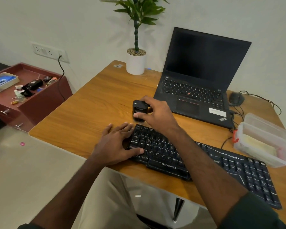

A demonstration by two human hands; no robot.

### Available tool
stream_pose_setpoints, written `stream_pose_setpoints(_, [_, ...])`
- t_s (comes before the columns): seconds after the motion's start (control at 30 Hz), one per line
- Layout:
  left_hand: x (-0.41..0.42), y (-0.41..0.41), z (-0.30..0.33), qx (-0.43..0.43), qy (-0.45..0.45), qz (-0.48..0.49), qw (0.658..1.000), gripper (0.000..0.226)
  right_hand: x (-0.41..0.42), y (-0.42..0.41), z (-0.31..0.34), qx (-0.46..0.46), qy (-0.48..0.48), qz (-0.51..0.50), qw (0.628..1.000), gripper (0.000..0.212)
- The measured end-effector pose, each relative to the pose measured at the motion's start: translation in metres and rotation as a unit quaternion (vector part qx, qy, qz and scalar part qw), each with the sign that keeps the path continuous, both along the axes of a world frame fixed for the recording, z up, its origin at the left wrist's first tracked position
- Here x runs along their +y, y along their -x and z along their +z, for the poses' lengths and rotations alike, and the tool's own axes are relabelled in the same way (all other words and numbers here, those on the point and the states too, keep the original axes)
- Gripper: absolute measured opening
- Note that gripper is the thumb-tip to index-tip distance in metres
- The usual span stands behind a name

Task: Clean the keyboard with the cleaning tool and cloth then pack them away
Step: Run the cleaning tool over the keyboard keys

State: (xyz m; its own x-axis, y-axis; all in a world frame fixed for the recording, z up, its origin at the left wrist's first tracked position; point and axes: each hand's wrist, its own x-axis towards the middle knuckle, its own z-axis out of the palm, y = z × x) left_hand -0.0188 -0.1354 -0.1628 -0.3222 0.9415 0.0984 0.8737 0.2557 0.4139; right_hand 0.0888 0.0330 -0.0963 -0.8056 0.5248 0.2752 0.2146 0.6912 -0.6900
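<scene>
Head view: your hands on the keyboard and cleaning tool.
Your left hand [116, 142] lies flat, fingers spread, on the ZEBRONICS keyboard's [205, 164] left end; your right hand's [153, 111] grip curls round the black cleaning tool [138, 108] standing on the surface [89, 113] beside the ThinkPad laptop [198, 80].

**Dark green sleeves, pale khaki trousers**

The person wears a dark green top. Its sleeves are pushed up near the elbows, so both forearms are bare down to the left hand [116, 142] and the right hand [153, 111]. No ring, watch or bracelet shows on either wrist. The legs below are covered by light beige trousers of plain cloth.
</scene>
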Motion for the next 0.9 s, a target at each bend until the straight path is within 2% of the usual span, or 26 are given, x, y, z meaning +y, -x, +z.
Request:
stream_pose_setpoints(0.07, [0.000,0.000,-0.001,0.007,0.008,0.001,1.000,0.117,0.005,-0.002,-0.001,0.025,0.016,-0.024,0.999,0.031])
stream_pose_setpoints(0.17, [-0.001,0.000,-0.001,0.015,0.008,-0.001,1.000,0.118,0.003,-0.007,-0.002,0.016,0.054,0.006,0.998,0.028])
stream_pose_setpoints(0.3, [-0.002,0.001,-0.001,-0.011,-0.002,-0.001,1.000,0.123,0.021,-0.024,0.003,-0.024,0.034,-0.021,0.999,0.034])
stream_pose_setpoints(0.37, [0.001,0.003,0.003,-0.031,0.017,-0.018,0.999,0.126,0.028,-0.032,0.010,0.000,0.041,-0.035,0.999,0.031])
stream_pose_setpoints(0.43, [0.008,0.004,0.007,-0.042,0.044,-0.043,0.997,0.130,0.024,-0.035,0.013,0.014,0.063,-0.022,0.998,0.029])
stream_pose_setpoints(0.53, [0.017,0.002,0.008,-0.040,0.056,-0.053,0.996,0.139,0.014,-0.033,0.004,-0.019,0.071,0.015,0.997,0.029])
stream_pose_setpoints(0.7, [0.016,0.000,0.002,-0.008,0.032,-0.037,0.999,0.135,0.031,-0.050,0.008,-0.019,0.055,-0.047,0.997,0.032])
stream_pose_setpoints(0.8, [0.016,-0.001,0.002,0.004,0.025,-0.041,0.999,0.132,0.020,-0.044,0.008,0.011,0.081,-0.019,0.997,0.029])
stream_pose_setpoints(0.9, [0.016,-0.003,0.002,0.004,0.021,-0.045,0.999,0.129,0.017,-0.044,0.002,-0.019,0.060,0.004,0.998,0.029])
